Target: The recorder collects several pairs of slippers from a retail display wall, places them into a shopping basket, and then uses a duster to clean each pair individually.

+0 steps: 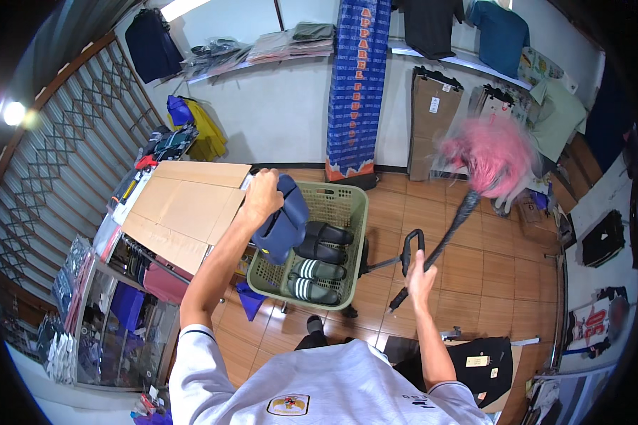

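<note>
My right hand (421, 277) grips the dark handle of a duster with a fluffy pink head (489, 154), which is blurred and held out to the upper right. My left hand (265, 195) is closed on the top of a navy blue item (282, 223), perhaps footwear, over the left side of a green plastic basket (362, 234). In the basket lie black slide sandals (327, 236) and grey-green slides with white stripes (316, 276). Left of my left hand is a flat cardboard sheet (191, 204). A black loop-shaped handle (413, 239) stands beside my right hand.
A glass display case (111, 340) stands at the lower left. Folded clothes in plastic lie on a wall shelf (255, 58). A blue banner (356, 90) stands at the wall behind the basket. Black trousers (484, 366) with tags lie at the lower right.
</note>
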Available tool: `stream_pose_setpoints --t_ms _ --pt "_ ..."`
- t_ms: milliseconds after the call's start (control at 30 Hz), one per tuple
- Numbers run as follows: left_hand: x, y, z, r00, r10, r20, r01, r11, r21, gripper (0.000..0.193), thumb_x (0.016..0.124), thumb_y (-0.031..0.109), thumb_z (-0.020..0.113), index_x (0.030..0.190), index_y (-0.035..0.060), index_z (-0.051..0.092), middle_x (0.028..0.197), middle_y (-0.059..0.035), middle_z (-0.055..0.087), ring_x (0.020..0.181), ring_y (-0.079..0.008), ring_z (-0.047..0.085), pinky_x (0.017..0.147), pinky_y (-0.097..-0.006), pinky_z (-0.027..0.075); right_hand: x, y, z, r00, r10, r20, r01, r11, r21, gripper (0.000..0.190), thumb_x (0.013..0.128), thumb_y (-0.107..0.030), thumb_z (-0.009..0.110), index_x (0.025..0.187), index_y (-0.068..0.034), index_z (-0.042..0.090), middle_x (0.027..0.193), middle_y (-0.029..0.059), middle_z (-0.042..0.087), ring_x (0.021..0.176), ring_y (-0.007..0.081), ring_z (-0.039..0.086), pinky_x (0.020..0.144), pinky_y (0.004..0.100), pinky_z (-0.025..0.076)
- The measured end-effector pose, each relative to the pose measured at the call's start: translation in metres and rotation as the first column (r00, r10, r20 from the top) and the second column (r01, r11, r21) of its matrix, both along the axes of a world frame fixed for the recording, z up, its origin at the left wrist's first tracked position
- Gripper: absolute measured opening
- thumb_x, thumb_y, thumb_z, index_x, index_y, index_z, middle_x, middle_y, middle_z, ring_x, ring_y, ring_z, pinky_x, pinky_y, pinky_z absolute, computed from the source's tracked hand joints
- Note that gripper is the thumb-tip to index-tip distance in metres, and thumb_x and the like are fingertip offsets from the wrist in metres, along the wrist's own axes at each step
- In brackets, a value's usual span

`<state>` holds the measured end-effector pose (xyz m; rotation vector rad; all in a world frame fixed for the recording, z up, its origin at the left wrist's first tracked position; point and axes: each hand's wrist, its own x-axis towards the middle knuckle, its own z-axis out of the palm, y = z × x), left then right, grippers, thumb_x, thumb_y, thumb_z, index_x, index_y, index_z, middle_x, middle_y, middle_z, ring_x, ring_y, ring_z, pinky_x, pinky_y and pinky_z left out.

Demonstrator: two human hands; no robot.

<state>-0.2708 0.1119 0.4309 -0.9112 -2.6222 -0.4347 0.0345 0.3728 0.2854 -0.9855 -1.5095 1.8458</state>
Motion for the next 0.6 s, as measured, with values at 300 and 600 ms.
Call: stream_pose_setpoints --t_ms 300,600 --pt "0.001 -0.019 0.036 0.986 0.160 0.056 -0.154 0.984 -0.095 0.025 0.063 0.003 0.063 0.085 -0.0090 0.064 0.092 -0.0319 0.063 0.090 -0.0477 0.062 0.081 -0.0500 0.053 0.009 -0.009 0.001 0.954 0.127 0.272 -0.264 0.783 0.564 0.042 0.090 -0.034 0.063 0.073 0.005 0.064 0.062 0.0236 0.062 0.052 0.0320 0.060 0.057 0.0446 0.048" --pt "0.006 -0.037 0.045 0.977 0.207 0.039 -0.204 0.976 -0.078 0.026 0.062 0.013 0.070 0.076 -0.0082 0.066 0.081 -0.0313 0.064 0.083 -0.0448 0.065 0.078 -0.0456 0.054 0.009 -0.011 0.032 0.868 0.265 0.421 -0.491 0.594 0.638 0.037 0.088 -0.031 0.066 0.077 0.004 0.067 0.057 0.0235 0.057 0.048 0.0246 0.054 0.051 0.0394 0.044"
